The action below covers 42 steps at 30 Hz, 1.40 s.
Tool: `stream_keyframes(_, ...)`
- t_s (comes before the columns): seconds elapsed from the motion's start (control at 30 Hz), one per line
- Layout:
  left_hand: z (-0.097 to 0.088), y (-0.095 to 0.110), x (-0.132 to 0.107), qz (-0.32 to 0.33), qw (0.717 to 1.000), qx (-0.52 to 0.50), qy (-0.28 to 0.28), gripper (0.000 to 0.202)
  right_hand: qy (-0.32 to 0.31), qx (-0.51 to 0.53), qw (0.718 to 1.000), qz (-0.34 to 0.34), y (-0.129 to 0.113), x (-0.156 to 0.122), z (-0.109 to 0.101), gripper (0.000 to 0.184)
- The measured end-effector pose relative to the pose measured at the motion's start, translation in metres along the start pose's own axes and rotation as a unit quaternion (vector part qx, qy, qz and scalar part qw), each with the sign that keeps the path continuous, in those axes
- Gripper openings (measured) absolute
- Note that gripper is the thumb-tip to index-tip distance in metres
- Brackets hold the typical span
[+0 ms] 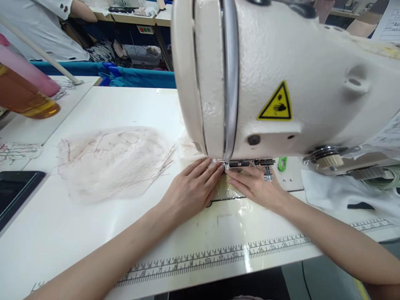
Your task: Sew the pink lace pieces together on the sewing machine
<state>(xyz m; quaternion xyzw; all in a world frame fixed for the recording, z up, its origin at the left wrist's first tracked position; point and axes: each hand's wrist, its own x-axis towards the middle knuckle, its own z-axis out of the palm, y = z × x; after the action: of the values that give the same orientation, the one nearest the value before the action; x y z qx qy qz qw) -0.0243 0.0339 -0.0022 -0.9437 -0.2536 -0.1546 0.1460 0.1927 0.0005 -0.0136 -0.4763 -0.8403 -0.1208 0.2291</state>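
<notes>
My left hand (pixel 192 183) lies palm down beside the needle of a white sewing machine (pixel 281 54), its fingers stretched toward the presser foot (pixel 227 166). Sheer pale fabric (pixel 189 148) shows just beyond its fingertips. From the other side my right hand (pixel 261 185) reaches to the foot, fingers extended and partly hidden by the metal attachment (pixel 243 163). Whatever lies under the fingertips of both hands is too small to make out. On the table to the left rests a sheer pinkish fabric piece (pixel 115 162) with loose threads at its edges.
A dark phone (pixel 18 191) lies at the left, below a tilted bottle of amber liquid (pixel 28 93). White cloth (pixel 331 189) and a green clip (pixel 282 163) are at the right. A printed ruler (pixel 218 258) follows the front edge. Another person's arm (pixel 83 10) shows behind.
</notes>
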Motion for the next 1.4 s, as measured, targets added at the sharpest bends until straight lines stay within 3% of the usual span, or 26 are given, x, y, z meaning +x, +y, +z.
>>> stream_keyframes(0.43, -0.001, 0.003, 0.003, -0.021, 1.000, 0.006, -0.013, 0.039, 0.002, -0.058, 0.998, 0.006, -0.006, 0.002, 0.000, 0.032)
stream_keyframes(0.7, 0.001, 0.005, 0.004, -0.030, 0.999, 0.019, -0.008, 0.040, -0.063, -0.072, 0.995, 0.015, -0.009, 0.002, 0.003, 0.036)
stream_keyframes(1.0, 0.000, 0.004, 0.004, -0.050, 0.999, 0.001, -0.008, 0.040, -0.015, -0.075, 0.997, 0.016, -0.003, 0.002, 0.000, 0.026)
stream_keyframes(1.13, -0.001, 0.004, 0.003, -0.061, 0.998, -0.007, -0.020, 0.041, -0.039, -0.063, 0.997, 0.006, 0.003, 0.002, -0.006, 0.027)
stream_keyframes(1.27, -0.006, 0.010, 0.003, -0.066, 0.997, -0.001, -0.025, 0.038, -0.018, -0.029, 0.999, 0.021, 0.009, 0.001, -0.002, 0.026)
stream_keyframes(1.33, -0.013, 0.010, 0.005, -0.091, 0.995, -0.005, -0.041, 0.035, 0.009, -0.014, 0.999, 0.036, 0.011, 0.001, 0.003, 0.024)
stream_keyframes(1.4, -0.023, 0.004, 0.005, -0.170, 0.983, -0.013, -0.074, 0.029, 0.019, 0.004, 0.999, 0.029, 0.013, 0.001, 0.006, 0.024)
